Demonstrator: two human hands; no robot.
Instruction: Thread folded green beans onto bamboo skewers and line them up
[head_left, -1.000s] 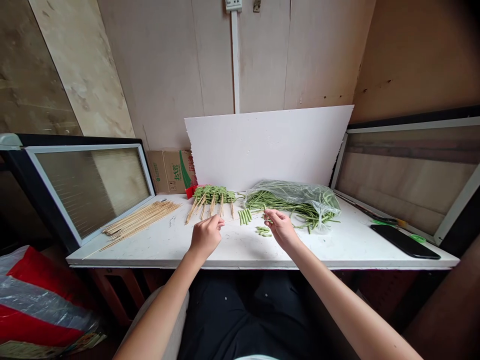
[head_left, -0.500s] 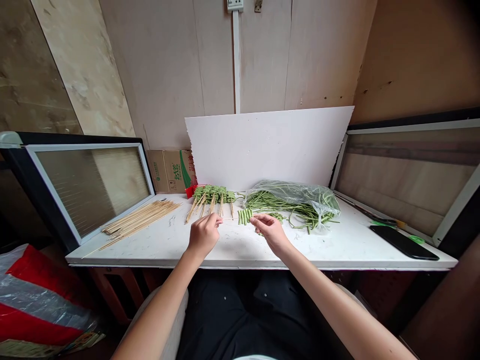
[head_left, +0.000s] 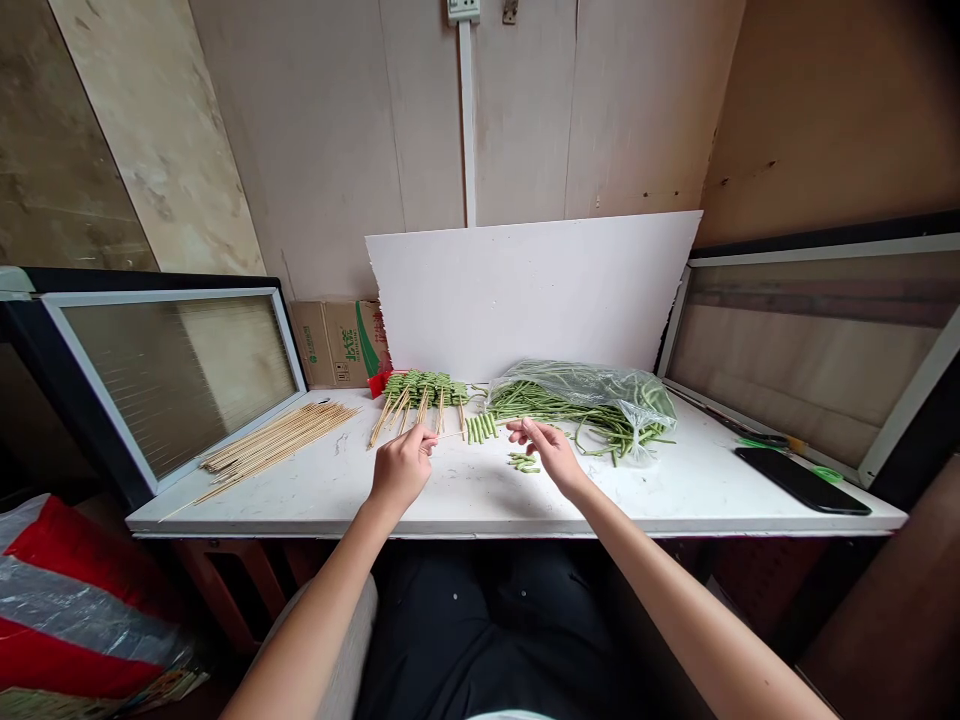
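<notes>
just right of my left grip (head_left: 403, 468), a thin skewer (head_left: 451, 435) runs toward a row of cut bean pieces (head_left: 481, 428) threaded along it. half a second ago my right grip (head_left: 551, 455) was at the row's right end; now it has drawn off to the right, leaving a gap, and the small heap of bean pieces (head_left: 523, 462) it was covering shows just below its fingers. i have the left grip closed like a fist around the skewer, back of the hand up; the right has its fingers loosely curled and parted, nothing visible between them. both forearms slant inward over the front of the table (head_left: 465, 510). beyond the right grip lies a bag of long beans (head_left: 592, 385).
</notes>
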